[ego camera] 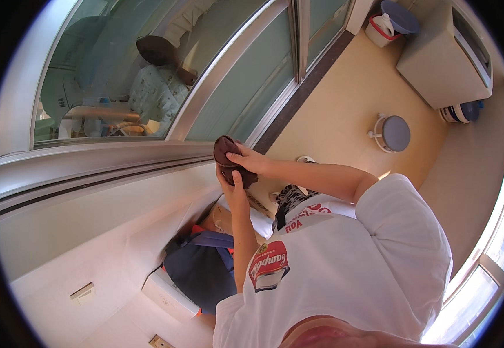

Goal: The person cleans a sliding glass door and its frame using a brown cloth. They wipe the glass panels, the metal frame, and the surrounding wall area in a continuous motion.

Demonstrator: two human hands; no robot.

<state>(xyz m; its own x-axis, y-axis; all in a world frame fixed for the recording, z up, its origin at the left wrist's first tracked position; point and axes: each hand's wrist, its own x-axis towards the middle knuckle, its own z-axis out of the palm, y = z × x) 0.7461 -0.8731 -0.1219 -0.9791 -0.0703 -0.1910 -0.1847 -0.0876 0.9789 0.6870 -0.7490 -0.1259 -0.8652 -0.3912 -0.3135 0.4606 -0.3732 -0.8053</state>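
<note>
A small dark brown item [225, 147], soft-looking and with a seam across it, is held up in front of my body; whether it is cloth or leather, and what it is exactly, I cannot tell. My right hand [247, 158] grips its upper part, the thumb pressed on the front face. From below, my left hand [233, 188] cups the lower part with its thumb raised along the front. Most fingers of both hands are hidden behind the item. Close behind it runs the metal sill track [147, 167] of a sliding window.
Sliding glass panels [243, 78] stand ahead. A round grey-topped stool [395, 133] stands on the tan floor [321, 104], near a white boxy appliance [439, 61] and a bucket [378, 37]. Beside my left arm are a dark backpack [199, 265], a white box [169, 296] and a cardboard box [217, 219].
</note>
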